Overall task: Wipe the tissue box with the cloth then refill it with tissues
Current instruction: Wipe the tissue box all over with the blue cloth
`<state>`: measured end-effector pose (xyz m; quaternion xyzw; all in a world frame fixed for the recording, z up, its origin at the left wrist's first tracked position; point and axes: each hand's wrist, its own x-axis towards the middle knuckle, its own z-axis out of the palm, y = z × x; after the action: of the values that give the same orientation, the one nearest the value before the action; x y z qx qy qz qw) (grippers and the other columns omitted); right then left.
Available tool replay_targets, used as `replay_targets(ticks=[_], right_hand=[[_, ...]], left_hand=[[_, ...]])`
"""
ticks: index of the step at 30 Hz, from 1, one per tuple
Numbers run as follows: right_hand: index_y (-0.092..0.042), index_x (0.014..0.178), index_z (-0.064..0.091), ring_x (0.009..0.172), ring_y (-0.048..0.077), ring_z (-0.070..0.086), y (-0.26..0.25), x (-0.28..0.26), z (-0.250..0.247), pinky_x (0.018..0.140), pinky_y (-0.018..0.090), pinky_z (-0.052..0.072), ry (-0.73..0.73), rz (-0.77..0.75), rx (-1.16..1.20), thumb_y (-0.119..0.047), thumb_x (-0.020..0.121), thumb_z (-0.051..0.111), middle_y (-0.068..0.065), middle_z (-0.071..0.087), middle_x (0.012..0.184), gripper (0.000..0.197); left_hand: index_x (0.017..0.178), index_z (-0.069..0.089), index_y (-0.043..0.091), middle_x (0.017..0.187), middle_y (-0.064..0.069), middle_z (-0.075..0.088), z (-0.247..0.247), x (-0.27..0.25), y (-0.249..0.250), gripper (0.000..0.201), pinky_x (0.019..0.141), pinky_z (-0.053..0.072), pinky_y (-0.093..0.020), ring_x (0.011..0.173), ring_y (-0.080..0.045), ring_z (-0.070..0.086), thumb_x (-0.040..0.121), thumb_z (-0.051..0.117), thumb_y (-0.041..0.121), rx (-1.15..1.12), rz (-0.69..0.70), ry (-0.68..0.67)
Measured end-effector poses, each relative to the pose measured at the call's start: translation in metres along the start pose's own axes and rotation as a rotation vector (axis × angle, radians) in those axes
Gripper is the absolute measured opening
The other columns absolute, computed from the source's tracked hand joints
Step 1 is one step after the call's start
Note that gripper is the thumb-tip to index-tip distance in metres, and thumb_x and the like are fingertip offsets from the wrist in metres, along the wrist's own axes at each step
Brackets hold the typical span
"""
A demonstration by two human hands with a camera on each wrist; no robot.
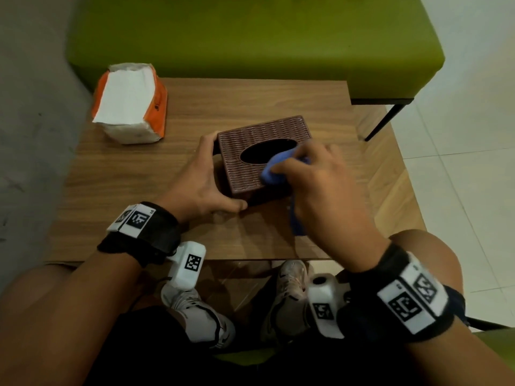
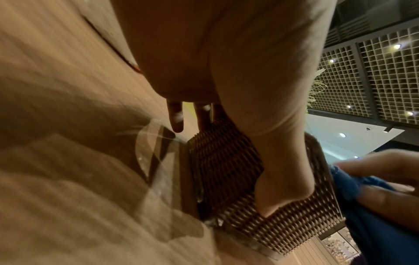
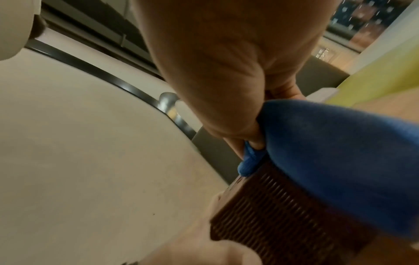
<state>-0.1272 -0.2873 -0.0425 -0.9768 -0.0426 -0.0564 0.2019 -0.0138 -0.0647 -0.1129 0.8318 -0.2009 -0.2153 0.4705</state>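
A brown woven-pattern tissue box (image 1: pixel 250 140) with a dark oval slot sits on the wooden table (image 1: pixel 125 176). My left hand (image 1: pixel 206 179) grips its left end, thumb at the near corner and fingers at the far corner; the left wrist view shows the thumb pressed on the box (image 2: pixel 226 170). My right hand (image 1: pixel 315 174) holds a bunched blue cloth (image 1: pixel 274 169) against the box top beside the slot. In the right wrist view the cloth (image 3: pixel 328 152) lies over the box (image 3: pixel 272 215). An opened orange pack of white tissues (image 1: pixel 131 103) rests at the table's far left.
A green upholstered bench (image 1: pixel 250 37) stands behind the table, with a black leg (image 1: pixel 384 121) at the right. A grey wall runs along the left and white floor tiles lie to the right. My knees and shoes (image 1: pixel 195 310) are below the table's near edge.
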Motion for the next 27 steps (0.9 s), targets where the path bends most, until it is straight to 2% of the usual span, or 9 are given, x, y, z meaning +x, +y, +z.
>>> replay_targets(ticks=[2, 5, 8, 10, 12, 16, 19, 24, 27], right_hand=[[-0.022, 0.121, 0.076, 0.107, 0.026, 0.049, 0.009, -0.005, -0.005, 0.081, 0.029, 0.033, 0.023, 0.034, -0.019, -0.014, 0.096, 0.057, 0.006, 0.057, 0.116, 0.032], [-0.020, 0.120, 0.076, 0.108, 0.028, 0.051, -0.013, -0.012, 0.006, 0.080, 0.032, 0.039, -0.005, -0.023, -0.010, -0.011, 0.095, 0.066, 0.008, 0.056, 0.118, 0.029], [-0.019, 0.118, 0.077, 0.102, 0.024, 0.045, -0.041, -0.005, 0.021, 0.077, 0.031, 0.035, -0.049, -0.125, 0.000, -0.014, 0.092, 0.066, 0.009, 0.055, 0.117, 0.028], [-0.021, 0.120, 0.075, 0.102, 0.024, 0.043, -0.050, 0.014, 0.024, 0.076, 0.032, 0.036, -0.072, -0.127, 0.028, -0.018, 0.094, 0.065, 0.008, 0.053, 0.115, 0.028], [-0.021, 0.124, 0.073, 0.103, 0.024, 0.043, -0.051, 0.026, 0.025, 0.076, 0.033, 0.038, -0.052, -0.059, 0.067, -0.019, 0.096, 0.065, 0.007, 0.050, 0.114, 0.029], [-0.018, 0.118, 0.073, 0.100, 0.024, 0.044, -0.054, -0.004, 0.023, 0.072, 0.030, 0.036, -0.039, -0.080, -0.010, -0.013, 0.091, 0.074, 0.007, 0.050, 0.113, 0.027], [-0.016, 0.114, 0.074, 0.099, 0.026, 0.045, -0.053, -0.004, 0.017, 0.070, 0.032, 0.035, -0.063, -0.108, -0.071, -0.012, 0.090, 0.069, 0.009, 0.050, 0.111, 0.025], [-0.016, 0.120, 0.071, 0.120, 0.031, 0.047, -0.064, 0.075, 0.018, 0.081, 0.033, 0.035, -0.053, 0.017, -0.066, -0.010, 0.100, 0.058, 0.012, 0.051, 0.122, 0.025], [-0.015, 0.123, 0.070, 0.119, 0.031, 0.046, -0.069, 0.058, 0.014, 0.079, 0.032, 0.032, -0.095, 0.020, -0.068, -0.011, 0.101, 0.059, 0.012, 0.049, 0.123, 0.025]], left_hand=[[0.162, 0.018, 0.029, 0.151, 0.016, 0.044, 0.004, -0.006, 0.000, 0.131, 0.121, 0.041, -0.034, 0.145, -0.004, 0.044, 0.062, 0.103, 0.017, 0.007, 0.005, 0.014], [0.162, 0.019, 0.028, 0.153, 0.010, 0.046, 0.010, -0.011, -0.001, 0.132, 0.117, 0.047, -0.033, 0.142, -0.003, 0.049, 0.061, 0.104, 0.019, -0.032, 0.018, 0.016], [0.161, 0.020, 0.031, 0.147, 0.016, 0.050, 0.014, -0.015, 0.001, 0.128, 0.110, 0.050, -0.028, 0.134, 0.006, 0.052, 0.061, 0.100, 0.034, -0.076, -0.001, 0.047], [0.164, 0.017, 0.028, 0.143, 0.023, 0.050, 0.013, -0.014, 0.001, 0.127, 0.109, 0.048, -0.020, 0.130, 0.012, 0.053, 0.067, 0.099, 0.019, -0.093, -0.006, 0.040], [0.164, 0.016, 0.023, 0.140, 0.023, 0.053, 0.013, -0.014, 0.001, 0.133, 0.106, 0.050, -0.017, 0.128, 0.012, 0.057, 0.062, 0.100, 0.010, -0.109, 0.001, 0.025], [0.161, 0.022, 0.032, 0.146, 0.021, 0.052, 0.012, -0.017, 0.005, 0.127, 0.114, 0.052, -0.039, 0.135, 0.002, 0.054, 0.059, 0.096, 0.043, -0.057, 0.019, 0.032], [0.162, 0.020, 0.035, 0.150, 0.012, 0.053, 0.014, -0.019, 0.004, 0.127, 0.114, 0.052, -0.049, 0.139, -0.008, 0.055, 0.060, 0.096, 0.050, -0.041, 0.009, 0.049], [0.153, 0.027, 0.047, 0.146, 0.011, 0.056, 0.014, -0.017, 0.001, 0.129, 0.108, 0.054, -0.056, 0.135, -0.018, 0.059, 0.048, 0.101, 0.056, -0.039, -0.046, 0.087], [0.153, 0.026, 0.050, 0.144, 0.010, 0.057, 0.014, -0.017, 0.000, 0.125, 0.102, 0.056, -0.063, 0.131, -0.025, 0.062, 0.052, 0.100, 0.061, -0.020, -0.034, 0.084]])
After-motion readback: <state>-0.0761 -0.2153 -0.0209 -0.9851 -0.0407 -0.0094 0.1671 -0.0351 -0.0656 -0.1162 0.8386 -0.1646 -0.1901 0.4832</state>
